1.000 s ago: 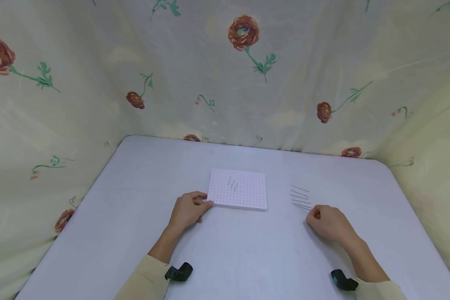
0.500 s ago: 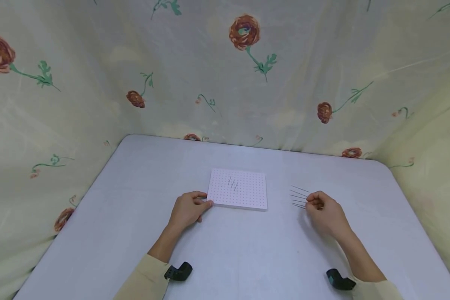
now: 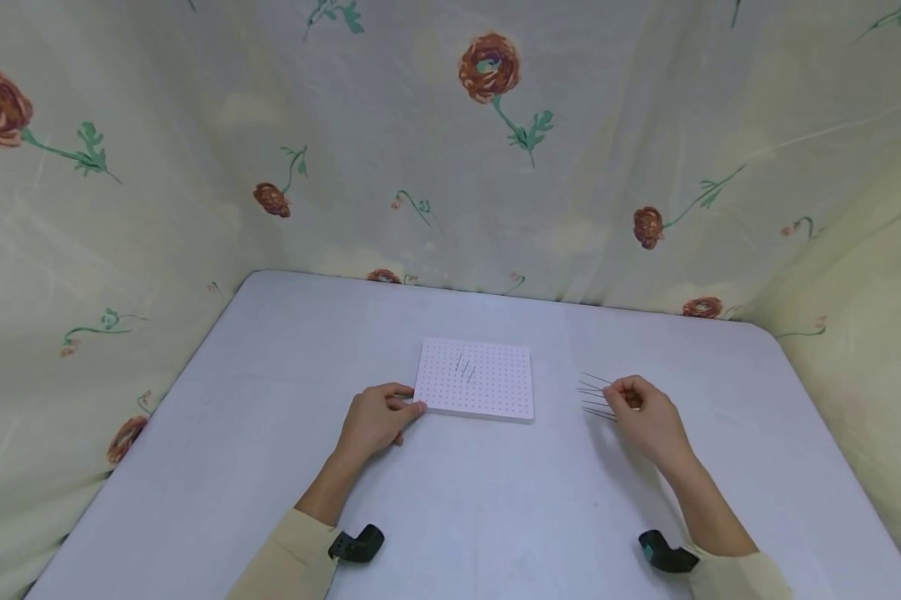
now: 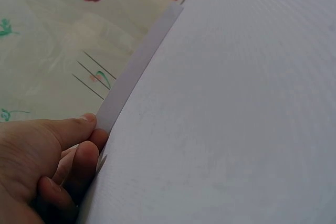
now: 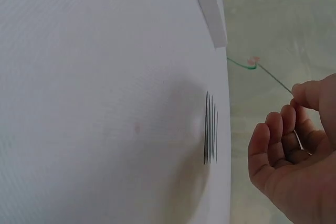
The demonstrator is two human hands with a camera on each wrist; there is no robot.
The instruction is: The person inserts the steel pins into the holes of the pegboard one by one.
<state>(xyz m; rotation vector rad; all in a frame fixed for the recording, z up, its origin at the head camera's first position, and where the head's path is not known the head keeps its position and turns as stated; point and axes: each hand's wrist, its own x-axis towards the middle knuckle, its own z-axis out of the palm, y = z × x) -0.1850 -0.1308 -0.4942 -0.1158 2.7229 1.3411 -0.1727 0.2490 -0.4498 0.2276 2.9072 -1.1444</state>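
Observation:
A white perforated board (image 3: 495, 396) lies mid-table, with three thin dark pins (image 4: 94, 80) standing up from its left half. My left hand (image 3: 373, 419) holds the board's near left corner, thumb and forefinger at its edge. Off to the right, my right hand (image 3: 651, 419) pinches one thin dark pin (image 5: 275, 78) between thumb and forefinger; the pin juts out from the fingertips, raised above the table. The other right fingers (image 5: 260, 145) are loosely curled. Under and beside this hand, several similar pins (image 5: 210, 129) lie side by side on the table, partly covered by it in the head view.
The white table (image 3: 495, 508) has a flower-patterned curtain (image 3: 570, 150) along its back and sides. A black device (image 3: 357, 544) is worn on the left wrist, another black device (image 3: 668, 552) on the right.
My right hand has risen from the near end of the row of pins and moved away from me and slightly left, a pin now showing in its fingers. My left hand has stayed at the board.

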